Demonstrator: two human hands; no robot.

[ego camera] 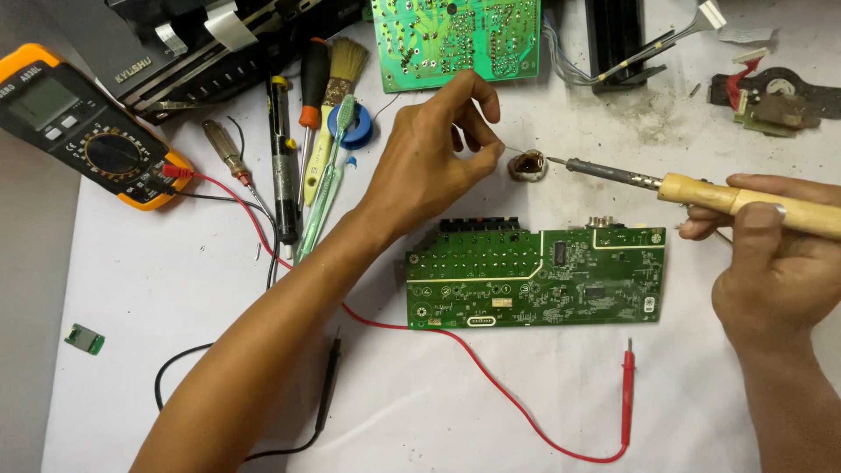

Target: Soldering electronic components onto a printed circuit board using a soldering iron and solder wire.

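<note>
L hand [438, 162] is pinched shut on a thin solder wire [512, 150], grip together at thumb and forefinger, wire end poking toward a small flux tin [528, 165] just beyond the fingertips. R hand [771, 263] is clamped round the wooden handle of a soldering iron [701, 191], whose tip sits at the tin's rim, touching or nearly so; can't tell which.

Progress, as a judgement: iron tip and wire are both at the tin, not on the green circuit board [534, 276], which lies flat on the counter [526, 403] below both grips, untouched. So prep stage looks in hand; no joint on the board is being worked yet.

Room: between the two grips it's open, only the tin there. Left of the L grip, crowded: screwdrivers [311, 88], brush, desoldering pump, then a multimeter [83, 127] near the counter's left edge. Red probe lead [626, 385] loops under the board, near side. A 2nd board [455, 39] lies just above the L grip.
</note>
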